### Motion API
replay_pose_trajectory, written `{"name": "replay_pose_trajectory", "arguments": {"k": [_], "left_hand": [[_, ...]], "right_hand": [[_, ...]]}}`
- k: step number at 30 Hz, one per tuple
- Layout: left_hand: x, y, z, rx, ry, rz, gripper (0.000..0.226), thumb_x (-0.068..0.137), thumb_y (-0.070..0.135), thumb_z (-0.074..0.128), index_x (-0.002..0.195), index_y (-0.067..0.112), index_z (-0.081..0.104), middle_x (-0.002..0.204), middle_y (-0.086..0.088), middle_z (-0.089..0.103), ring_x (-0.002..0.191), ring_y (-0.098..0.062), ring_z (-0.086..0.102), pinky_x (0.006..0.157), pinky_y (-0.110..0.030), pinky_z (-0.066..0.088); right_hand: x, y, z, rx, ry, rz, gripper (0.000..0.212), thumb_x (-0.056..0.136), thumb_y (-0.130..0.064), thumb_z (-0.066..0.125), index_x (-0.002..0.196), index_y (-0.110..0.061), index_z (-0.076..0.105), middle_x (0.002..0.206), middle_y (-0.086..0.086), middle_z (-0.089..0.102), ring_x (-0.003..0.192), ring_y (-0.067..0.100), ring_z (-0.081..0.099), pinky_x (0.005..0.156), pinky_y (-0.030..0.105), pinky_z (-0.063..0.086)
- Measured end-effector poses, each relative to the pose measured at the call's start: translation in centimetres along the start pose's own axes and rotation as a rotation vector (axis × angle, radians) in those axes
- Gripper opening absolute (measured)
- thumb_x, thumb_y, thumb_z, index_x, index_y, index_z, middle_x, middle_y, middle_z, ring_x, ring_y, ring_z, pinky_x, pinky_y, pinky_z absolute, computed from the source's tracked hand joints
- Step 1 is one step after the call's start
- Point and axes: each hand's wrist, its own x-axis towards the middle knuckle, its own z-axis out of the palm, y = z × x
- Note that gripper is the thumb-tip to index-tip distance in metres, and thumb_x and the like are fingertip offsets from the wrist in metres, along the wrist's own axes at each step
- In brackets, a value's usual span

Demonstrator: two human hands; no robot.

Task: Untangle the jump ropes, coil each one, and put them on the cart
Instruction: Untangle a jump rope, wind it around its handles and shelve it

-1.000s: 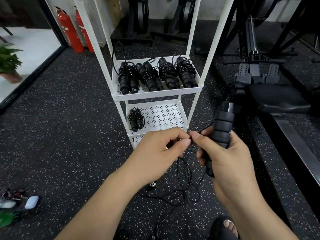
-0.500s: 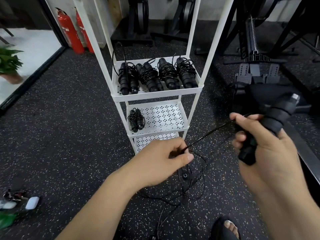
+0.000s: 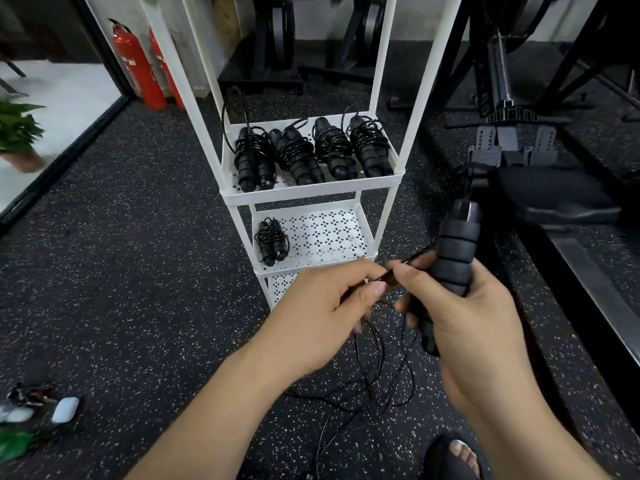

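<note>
- We see the right hand [image 3: 467, 317] wrapped around a black ribbed foam jump-rope handle [image 3: 454, 254], with the fingers curled behind it and the thumb lying across the front.
- The handle's long axis runs close to upright in the view. Its capped top end tips slightly right and away, and its lower end points down toward us below the palm.
- The left hand [image 3: 322, 320] pinches the thin black cord [image 3: 375, 355] between thumb and forefinger, just beside the right thumb.
- Below the hands the cord hangs down and lies in loose, crossing loops on the floor.
- Straight ahead stands a white metal tiered cart [image 3: 311, 194]. Four coiled black ropes [image 3: 311, 150] lie side by side on its upper shelf, and a single coiled rope [image 3: 272, 241] sits at the left of the perforated shelf below.
- The black rubber floor with white speckles [image 3: 121, 271] runs back to two red fire extinguishers [image 3: 138, 64] at the wall.
- Black gym machines [image 3: 519, 133] stand to the right, and a green potted plant [image 3: 17, 129] is at the left edge.
</note>
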Motion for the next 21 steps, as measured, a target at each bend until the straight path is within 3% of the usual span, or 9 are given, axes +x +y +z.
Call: {"name": "replay_pose_trajectory", "arguments": {"k": [3, 6, 7, 10, 11, 13, 15, 18, 21], "left_hand": [[-0.1, -0.2, 0.1, -0.002, -0.011, 0.010, 0.013, 0.109, 0.039, 0.059, 0.114, 0.043, 0.070, 0.080, 0.011, 0.072, 0.072, -0.006, 0.072, 0.078, -0.033, 0.058], [-0.1, -0.1, 0.1, 0.013, -0.078, -0.012, 0.014, 0.106, 0.050, 0.058, 0.107, 0.039, 0.068, 0.082, 0.010, 0.072, 0.073, -0.001, 0.067, 0.074, -0.037, 0.057], [-0.1, -0.1, 0.1, 0.032, -0.122, -0.027, 0.016, 0.104, 0.055, 0.059, 0.110, 0.041, 0.065, 0.086, 0.014, 0.073, 0.077, 0.001, 0.066, 0.076, -0.034, 0.056], [0.0, -0.3, 0.4, 0.064, -0.261, -0.099, 0.031, 0.098, 0.062, 0.064, 0.126, 0.055, 0.053, 0.114, 0.025, 0.075, 0.110, 0.002, 0.068, 0.102, -0.034, 0.053], [0.0, -0.4, 0.6, 0.086, -0.289, -0.114, 0.028, 0.099, 0.060, 0.064, 0.124, 0.054, 0.053, 0.117, 0.025, 0.074, 0.111, 0.001, 0.068, 0.103, -0.037, 0.054], [0.1, -0.7, 0.9, 0.127, -0.300, -0.129, 0.015, 0.101, 0.057, 0.063, 0.112, 0.048, 0.059, 0.110, 0.020, 0.074, 0.098, -0.002, 0.070, 0.093, -0.043, 0.060], [0.2, -1.0, 0.9, 0.115, -0.295, -0.135, 0.011, 0.103, 0.055, 0.060, 0.100, 0.044, 0.061, 0.092, 0.012, 0.072, 0.077, -0.007, 0.064, 0.078, -0.045, 0.061], [0.2, -1.0, 0.7, 0.129, -0.267, -0.097, 0.018, 0.105, 0.054, 0.056, 0.095, 0.040, 0.061, 0.070, 0.014, 0.061, 0.059, -0.005, 0.047, 0.058, -0.030, 0.044], [0.1, -0.4, 0.4, 0.109, -0.221, -0.089, 0.018, 0.107, 0.051, 0.054, 0.097, 0.039, 0.063, 0.063, 0.021, 0.059, 0.049, 0.001, 0.041, 0.049, -0.018, 0.034]], "right_hand": [[0.0, -0.1, 0.0, 0.039, 0.000, 0.017, 0.022, 0.084, -0.006, 0.086, 0.086, -0.018, 0.068, 0.070, 0.008, 0.065, 0.059, 0.019, 0.058, 0.051, 0.029, 0.046], [-0.1, -0.8, 0.2, 0.135, -0.001, 0.043, 0.026, 0.073, -0.012, 0.088, 0.088, -0.016, 0.066, 0.076, 0.012, 0.064, 0.057, 0.015, 0.055, 0.051, 0.027, 0.045], [-0.1, -1.1, 0.2, 0.165, 0.003, 0.045, 0.028, 0.071, -0.014, 0.088, 0.088, -0.016, 0.066, 0.080, 0.017, 0.065, 0.056, 0.015, 0.053, 0.050, 0.026, 0.045], [0.0, -2.0, -0.1, 0.207, 0.026, 0.033, 0.030, 0.072, -0.013, 0.086, 0.091, -0.017, 0.063, 0.101, 0.039, 0.067, 0.056, 0.014, 0.053, 0.050, 0.023, 0.045], [0.1, -2.1, -0.4, 0.210, 0.039, 0.022, 0.030, 0.074, -0.012, 0.086, 0.092, -0.017, 0.063, 0.110, 0.040, 0.066, 0.056, 0.013, 0.053, 0.051, 0.022, 0.045], [0.4, -2.3, -0.9, 0.215, 0.063, -0.007, 0.030, 0.075, -0.010, 0.085, 0.092, -0.018, 0.062, 0.113, 0.039, 0.067, 0.056, 0.013, 0.053, 0.051, 0.022, 0.045], [0.8, -2.3, -1.4, 0.249, 0.100, -0.033, 0.030, 0.075, -0.010, 0.084, 0.090, -0.019, 0.060, 0.104, 0.030, 0.072, 0.056, 0.012, 0.053, 0.052, 0.022, 0.044], [1.5, -2.4, -2.2, 0.308, 0.159, -0.046, 0.029, 0.083, -0.003, 0.080, 0.088, -0.021, 0.058, 0.100, 0.014, 0.078, 0.058, 0.012, 0.054, 0.051, 0.020, 0.044], [1.5, -2.4, -2.1, 0.307, 0.153, -0.014, 0.027, 0.087, -0.004, 0.079, 0.092, -0.020, 0.057, 0.108, 0.015, 0.078, 0.057, 0.012, 0.054, 0.052, 0.021, 0.045]]}}
